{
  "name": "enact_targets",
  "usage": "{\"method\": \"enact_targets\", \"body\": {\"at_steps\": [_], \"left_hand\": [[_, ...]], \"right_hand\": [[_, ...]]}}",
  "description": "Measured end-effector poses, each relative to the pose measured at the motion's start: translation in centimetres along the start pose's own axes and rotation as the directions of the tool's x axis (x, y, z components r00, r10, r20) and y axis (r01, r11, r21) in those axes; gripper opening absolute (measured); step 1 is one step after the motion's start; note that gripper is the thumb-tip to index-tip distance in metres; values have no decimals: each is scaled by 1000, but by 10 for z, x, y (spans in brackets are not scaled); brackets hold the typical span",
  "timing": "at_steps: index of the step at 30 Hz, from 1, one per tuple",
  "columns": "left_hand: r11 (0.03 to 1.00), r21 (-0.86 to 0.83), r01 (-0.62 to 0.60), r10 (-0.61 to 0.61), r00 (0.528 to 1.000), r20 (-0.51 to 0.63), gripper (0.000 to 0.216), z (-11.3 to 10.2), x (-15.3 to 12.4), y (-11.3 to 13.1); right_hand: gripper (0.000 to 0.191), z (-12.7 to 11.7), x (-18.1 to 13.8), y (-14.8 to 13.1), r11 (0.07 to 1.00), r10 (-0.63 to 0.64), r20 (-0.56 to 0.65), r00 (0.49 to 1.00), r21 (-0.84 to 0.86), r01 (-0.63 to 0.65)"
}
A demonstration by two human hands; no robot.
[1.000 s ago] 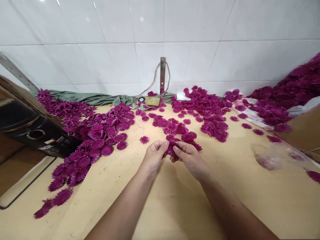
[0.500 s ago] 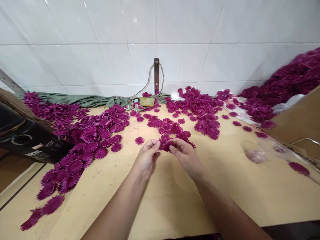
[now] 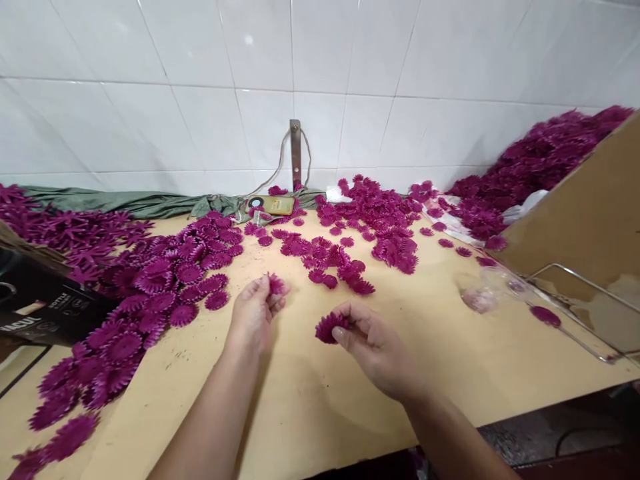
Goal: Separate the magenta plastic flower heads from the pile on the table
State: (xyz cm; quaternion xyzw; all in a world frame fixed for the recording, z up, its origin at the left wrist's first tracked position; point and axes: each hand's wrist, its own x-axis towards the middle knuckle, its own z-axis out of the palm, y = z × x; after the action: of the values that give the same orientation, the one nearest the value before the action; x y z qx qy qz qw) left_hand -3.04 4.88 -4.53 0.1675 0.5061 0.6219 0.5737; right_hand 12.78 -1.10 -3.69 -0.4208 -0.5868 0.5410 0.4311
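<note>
My right hand (image 3: 373, 343) pinches a purple flower-shaped piece (image 3: 327, 328) with a fringed edge between thumb and fingers, just above the tabletop. Farther left, my left hand (image 3: 254, 313) is closed, its fingertips on a smaller, slightly blurred purple flower piece (image 3: 277, 285). The two hands are apart. Beyond them lies a loose cluster of similar flower pieces (image 3: 320, 253), some single and some overlapping. Left of my left hand, a long heap of round fringed flower pieces (image 3: 175, 273) runs down the table.
A black box (image 3: 50, 300) stands at the left. A phone (image 3: 273, 205) lies by green cloth (image 3: 110, 202) along the tiled wall. At the right are a cardboard box (image 3: 575, 227), a metal wire frame (image 3: 575, 283), clear plastic (image 3: 480, 297) and a large purple pile (image 3: 540, 167).
My hands have parted from a shared flower piece. The right keeps it, moving nearer and lower; the left has moved left to a loose flower piece. The view has turned slightly right.
</note>
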Motion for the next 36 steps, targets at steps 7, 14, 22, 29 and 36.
{"method": "enact_targets", "body": {"at_steps": [7,14,22,29,36], "left_hand": [[978,204,-54,4,971,238,29,1,-6,-16],[632,612,-475,387,878,281,44,-7,7,-29],[68,783,-618,456,718,527,39,-5,-4,-29],[42,778,-627,551,664,506,32,-9,-2,-21],[332,552,-765,431,643,633,28,-1,-15,-29]], "right_hand": [[23,-15,3,5,989,37,-140,990,147,-16],[22,-13,9,10,987,117,-182,976,126,-95],[21,-20,17,12,984,176,-250,952,53,-168],[33,-27,27,26,978,129,-424,896,-97,-186],[38,-20,26,25,975,136,-353,926,-117,-188]]}}
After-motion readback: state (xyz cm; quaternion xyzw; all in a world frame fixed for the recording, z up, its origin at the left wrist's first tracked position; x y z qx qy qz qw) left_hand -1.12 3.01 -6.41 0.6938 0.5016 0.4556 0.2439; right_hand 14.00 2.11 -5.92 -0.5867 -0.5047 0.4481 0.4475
